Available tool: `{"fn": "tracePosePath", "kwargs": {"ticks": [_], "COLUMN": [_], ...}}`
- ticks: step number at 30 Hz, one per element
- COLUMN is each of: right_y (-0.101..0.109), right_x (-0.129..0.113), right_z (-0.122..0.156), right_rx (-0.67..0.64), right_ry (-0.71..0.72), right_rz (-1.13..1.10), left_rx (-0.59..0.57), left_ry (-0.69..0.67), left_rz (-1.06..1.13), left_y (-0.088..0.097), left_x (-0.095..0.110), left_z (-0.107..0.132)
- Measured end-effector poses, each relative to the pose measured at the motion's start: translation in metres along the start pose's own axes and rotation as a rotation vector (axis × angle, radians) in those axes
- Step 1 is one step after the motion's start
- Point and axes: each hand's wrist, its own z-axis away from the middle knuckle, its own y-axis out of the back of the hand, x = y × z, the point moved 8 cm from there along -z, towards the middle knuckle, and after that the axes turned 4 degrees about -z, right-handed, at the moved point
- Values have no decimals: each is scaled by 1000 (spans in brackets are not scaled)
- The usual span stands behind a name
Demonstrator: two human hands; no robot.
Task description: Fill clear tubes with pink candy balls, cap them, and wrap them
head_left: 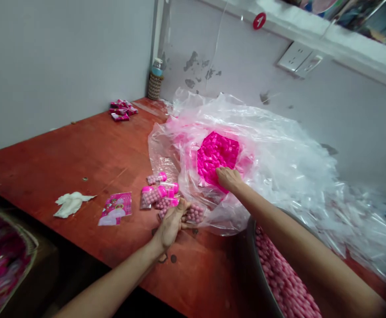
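My left hand (171, 223) is closed around a small clear bottle (194, 213) full of pale pink balls; no cap shows on it. Beyond it lie several similar filled bottles (153, 195) with bright pink caps. My right hand (228, 177) reaches to the front edge of an open plastic bag full of bright pink caps (217, 154). Its fingers are curled together, and whatever they pinch cannot be made out. Below my right forearm stands a dark round tub (253, 247) holding many pink balls (279, 269).
On the red table (90, 154) lie a printed pink card (116, 207), a crumpled white tissue (70, 204) and several pink packets (122, 109). Clear plastic bags (289, 150) heap along the wall. A bottle in a woven holder (155, 81) stands in the corner. A box of pink packets (1, 265) sits lower left.
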Motion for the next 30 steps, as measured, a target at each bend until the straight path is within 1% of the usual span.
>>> {"fn": "tracePosePath", "kwargs": {"ticks": [4,6,7,9,11,12,13,14,16,18,20,22,26,30], "right_y": [2,8,15,36,62,73,82,87,93,94,92,89,83,72], "right_x": [-5,-2,1,8,11,9,3,-7,-33,-60,-78,-84,-82,-87], "right_z": [6,7,8,15,34,47,62,78,109,137,156,168,185,206], "right_rx": [22,56,104,267,441,486,496,466,357,264,239,261,311,345], "right_ry": [42,48,48,57,102,144,195,249,359,455,512,522,463,447], "right_rz": [11,1,-27,-178,-436,-568,-689,-772,-875,-887,-855,-821,-767,-664], "left_rx": [21,26,36,82,122,134,140,145,146,136,113,96,57,-33], "left_ry": [-22,-73,-113,-208,-289,-317,-339,-355,-379,-400,-417,-438,-471,-489], "left_rz": [-108,-207,-268,-405,-547,-610,-669,-720,-799,-841,-859,-884,-927,-940], "left_y": [-3,-5,-5,-4,-3,-3,-4,-5,-9,-15,-21,-27,-37,-46], "left_x": [2,7,11,22,32,35,38,40,41,40,39,38,37,32], "left_z": [8,12,15,19,22,23,24,25,25,26,28,31,39,48]}}
